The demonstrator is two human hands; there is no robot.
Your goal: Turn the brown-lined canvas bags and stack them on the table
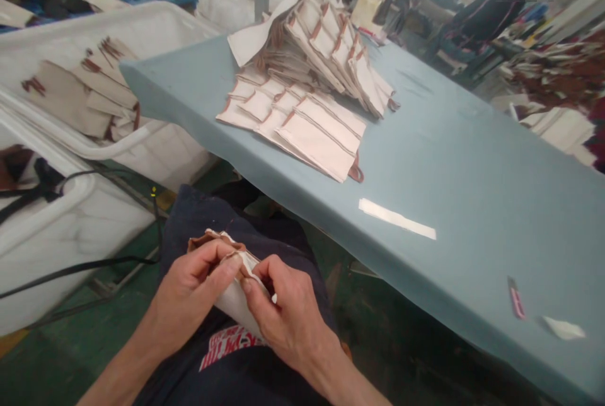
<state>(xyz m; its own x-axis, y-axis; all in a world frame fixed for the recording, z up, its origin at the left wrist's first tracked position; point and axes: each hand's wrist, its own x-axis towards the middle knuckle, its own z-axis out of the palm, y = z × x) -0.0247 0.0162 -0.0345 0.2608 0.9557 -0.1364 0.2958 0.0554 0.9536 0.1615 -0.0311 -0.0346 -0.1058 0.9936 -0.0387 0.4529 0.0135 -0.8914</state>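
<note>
Over my lap, my left hand [198, 286] and my right hand [283, 305] both pinch the edge of a cream fabric piece with brown trim [236, 295]. It looks like a small cloth bag or pouch. Thumbs and forefingers meet close together at its upper edge, and the palms hide part of the cloth. Beyond the hands, on the blue-grey table [454, 185], lies a spread stack of similar cream pieces [321, 135] with brown edges and loops. A larger heap of the same pieces [326, 46] leans behind it.
A cream strip [397, 219], a pink-handled cutter [517, 299] and a white scrap [564, 328] lie along the table. White bins [161, 21] stand at left, one holding cream pieces [75, 97]. A black cord [80, 283] crosses the lower left. Another person [482, 21] is at far right.
</note>
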